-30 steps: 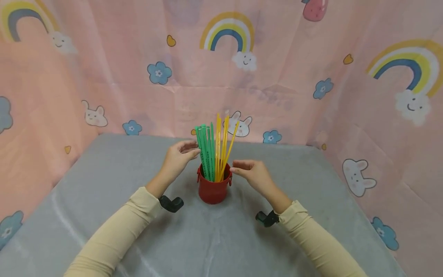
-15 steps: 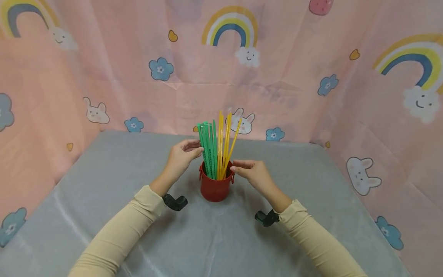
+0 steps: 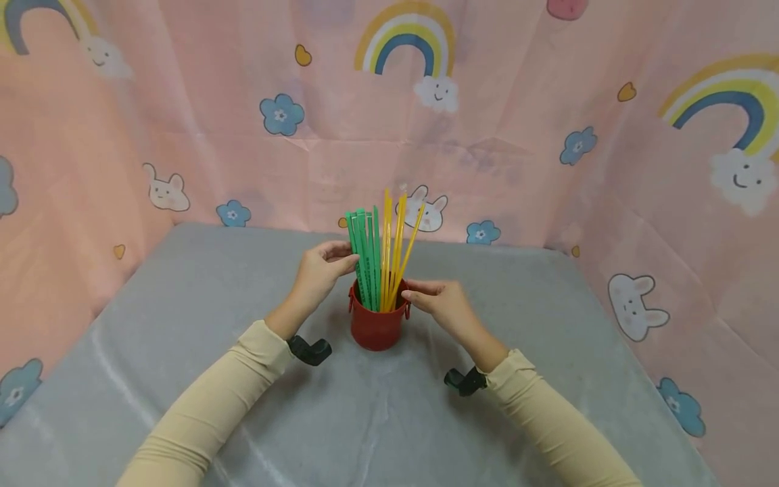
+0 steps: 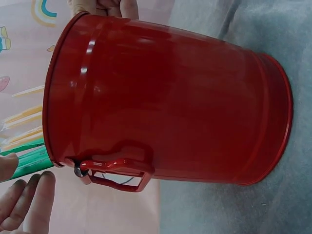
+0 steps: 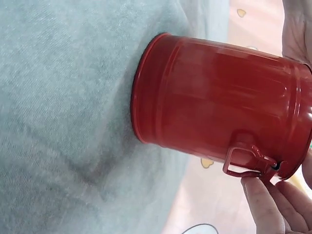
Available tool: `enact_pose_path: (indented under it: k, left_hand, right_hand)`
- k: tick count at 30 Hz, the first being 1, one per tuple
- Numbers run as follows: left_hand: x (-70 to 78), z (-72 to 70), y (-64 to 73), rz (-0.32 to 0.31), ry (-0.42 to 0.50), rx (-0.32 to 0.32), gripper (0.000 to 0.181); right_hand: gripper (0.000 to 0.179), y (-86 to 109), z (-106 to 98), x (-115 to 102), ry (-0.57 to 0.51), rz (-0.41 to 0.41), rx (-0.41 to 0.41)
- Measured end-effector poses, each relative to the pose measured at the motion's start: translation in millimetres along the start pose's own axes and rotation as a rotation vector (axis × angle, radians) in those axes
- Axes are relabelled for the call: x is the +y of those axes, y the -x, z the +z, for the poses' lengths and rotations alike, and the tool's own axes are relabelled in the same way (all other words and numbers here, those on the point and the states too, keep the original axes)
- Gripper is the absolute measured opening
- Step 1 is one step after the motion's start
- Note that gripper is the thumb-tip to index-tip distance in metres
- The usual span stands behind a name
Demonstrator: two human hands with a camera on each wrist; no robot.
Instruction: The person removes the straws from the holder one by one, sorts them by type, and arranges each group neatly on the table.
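A small red metal bucket point(image 3: 376, 328) with side handles stands upright on the cloth. Several long thin green sticks point(image 3: 365, 250) with dark printing lean in its left side. Several yellow sticks point(image 3: 398, 257) lean in the right side. My left hand point(image 3: 320, 270) is beside the green sticks, its thumb overlapping the leftmost one; in the left wrist view its fingers point(image 4: 39, 204) lie extended just under them. My right hand point(image 3: 447, 308) pinches the bucket's right rim by the handle point(image 5: 241, 158). The sticks' lower ends are hidden inside the bucket.
A grey cloth point(image 3: 529, 311) covers the table. Pink curtains point(image 3: 304, 162) printed with rainbows, flowers and rabbits surround it at the back and sides. Dark wrist camera mounts point(image 3: 465, 381) hang under both forearms.
My left hand has come slightly nearer the green sticks, its thumb now over the leftmost. My right hand has closed in on the bucket's rim. The head view has shifted slightly.
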State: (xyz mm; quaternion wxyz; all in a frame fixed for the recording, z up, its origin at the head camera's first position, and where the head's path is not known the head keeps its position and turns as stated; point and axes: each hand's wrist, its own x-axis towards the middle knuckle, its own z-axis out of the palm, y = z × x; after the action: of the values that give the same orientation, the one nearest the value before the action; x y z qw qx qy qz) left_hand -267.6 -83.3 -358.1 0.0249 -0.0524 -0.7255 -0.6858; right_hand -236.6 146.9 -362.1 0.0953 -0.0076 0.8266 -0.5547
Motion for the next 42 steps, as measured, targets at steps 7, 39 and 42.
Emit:
enact_pose_path:
  k: [7, 39, 42]
  left_hand:
    - [2.4, 1.1, 0.1, 0.019, -0.041, 0.025, 0.037]
    - [27.2, -5.0, -1.9, 0.106, -0.001, 0.092, 0.032]
    - [31.8, -6.9, -2.3, 0.126, 0.006, 0.097, 0.032]
  right_hand:
    - [0.042, 0.4, 4, 0, -0.059, -0.004, -0.017]
    - [0.038, 0.6, 5, -2, -0.074, 0.003, 0.000]
    - [0.038, 1.6, 5, -3, -0.070, 0.005, -0.002]
